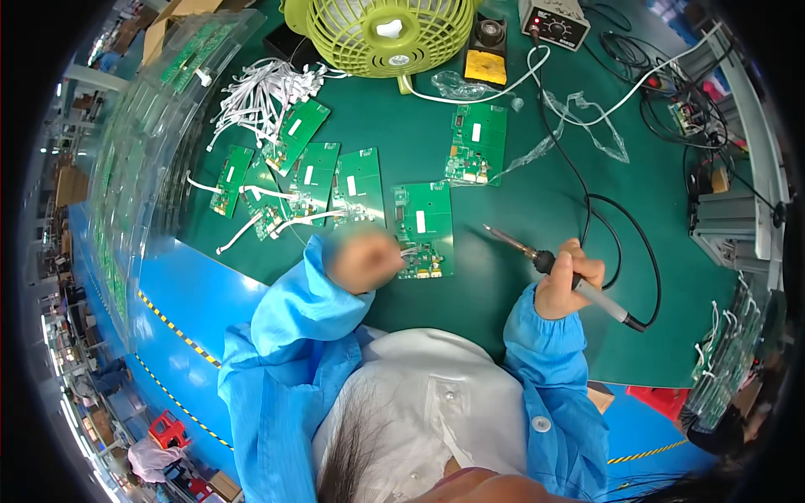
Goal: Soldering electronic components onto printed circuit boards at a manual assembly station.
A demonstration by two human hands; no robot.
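My right hand (570,281) is closed around the grey handle of a soldering iron (541,260), its tip pointing up and left, apart from the boards. Just left of the tip, a green circuit board (432,220) with a white label lies flat on the bench. My left hand (362,258) is at that board's lower left edge, closed on thin wires (409,251) that reach the board. Blur hides its exact finger positions. Several more green circuit boards (359,180) lie to the left, some with white cables (306,222) attached. Another circuit board (475,142) lies farther back.
A green fan (394,38) stands at the back, near a soldering station (553,23) and a yellow sponge holder (486,65). A pile of white cables (260,96) lies back left. Clear trays (138,168) with boards rise at left; the iron's black cord (650,243) loops at right.
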